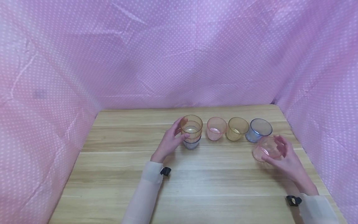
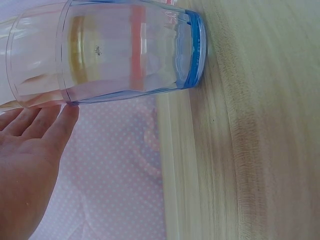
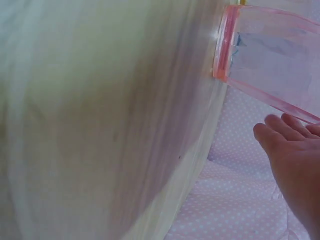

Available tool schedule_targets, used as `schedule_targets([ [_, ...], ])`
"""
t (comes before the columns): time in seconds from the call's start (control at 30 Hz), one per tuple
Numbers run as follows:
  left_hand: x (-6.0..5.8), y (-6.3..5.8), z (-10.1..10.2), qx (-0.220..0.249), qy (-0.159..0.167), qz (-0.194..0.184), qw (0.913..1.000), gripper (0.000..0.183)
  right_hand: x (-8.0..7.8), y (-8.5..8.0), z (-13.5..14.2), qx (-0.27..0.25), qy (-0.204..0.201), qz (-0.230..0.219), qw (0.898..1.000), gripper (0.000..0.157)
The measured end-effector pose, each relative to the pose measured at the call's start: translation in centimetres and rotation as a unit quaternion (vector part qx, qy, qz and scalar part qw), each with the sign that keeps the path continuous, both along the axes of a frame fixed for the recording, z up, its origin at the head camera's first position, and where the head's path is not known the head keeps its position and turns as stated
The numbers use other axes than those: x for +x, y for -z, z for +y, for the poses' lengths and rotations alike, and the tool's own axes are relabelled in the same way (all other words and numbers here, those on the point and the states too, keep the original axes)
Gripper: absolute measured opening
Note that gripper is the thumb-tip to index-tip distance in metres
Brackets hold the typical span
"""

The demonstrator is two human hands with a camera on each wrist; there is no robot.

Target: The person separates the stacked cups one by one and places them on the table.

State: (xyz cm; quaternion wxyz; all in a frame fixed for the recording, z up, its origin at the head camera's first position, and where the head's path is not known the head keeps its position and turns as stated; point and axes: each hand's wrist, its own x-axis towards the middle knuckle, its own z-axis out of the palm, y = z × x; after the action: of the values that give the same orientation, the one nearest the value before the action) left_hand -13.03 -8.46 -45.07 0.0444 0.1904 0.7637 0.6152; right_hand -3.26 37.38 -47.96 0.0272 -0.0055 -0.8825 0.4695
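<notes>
Left hand grips the 3-cup stack, right hand the near-right pink cup; squeeze lightly, rims level.

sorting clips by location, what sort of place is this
Probably a makeshift filming booth: pink dotted cloth hangs on three sides of a wood-grain table, with tinted cups on it.

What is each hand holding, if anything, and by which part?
The left hand grips the stack of cups around its upper sides; the right hand holds the pink cup nearest it around its sides.
</notes>
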Motion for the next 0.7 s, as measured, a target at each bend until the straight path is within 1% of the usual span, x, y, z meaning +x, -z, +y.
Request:
schedule_targets([
  [0.03,0.0,0.0,0.0,-0.001,0.000,0.001,1.0000,0.074,0.1,-0.1,0.0,-0.002,0.003,0.001,1.000,0.110],
  [0.1,-0.1,0.1,0.0,-0.002,0.000,0.001,1.0000,0.074,0.2,-0.2,0.1,-0.009,0.010,0.014,1.000,0.108],
  [0.23,0.0,0.1,0.0,-0.003,-0.001,0.000,1.0000,0.075,0.5,-0.6,0.0,-0.032,0.021,0.049,0.998,0.093],
  [0.37,0.0,0.0,-0.1,-0.002,0.001,0.002,1.0000,0.075,0.7,-1.3,-0.5,-0.061,0.040,0.097,0.993,0.083],
  [0.57,0.0,0.0,-0.1,-0.002,0.003,0.005,1.0000,0.076,0.7,-2.9,-1.8,-0.126,0.074,0.146,0.978,0.077],
  [0.63,0.0,0.0,0.0,-0.002,0.001,0.006,1.0000,0.076,0.6,-3.5,-2.5,-0.158,0.071,0.164,0.971,0.076],
  [0.7,0.0,0.0,0.0,-0.002,0.000,0.006,1.0000,0.076,0.5,-4.0,-3.2,-0.198,0.056,0.193,0.959,0.072],
])
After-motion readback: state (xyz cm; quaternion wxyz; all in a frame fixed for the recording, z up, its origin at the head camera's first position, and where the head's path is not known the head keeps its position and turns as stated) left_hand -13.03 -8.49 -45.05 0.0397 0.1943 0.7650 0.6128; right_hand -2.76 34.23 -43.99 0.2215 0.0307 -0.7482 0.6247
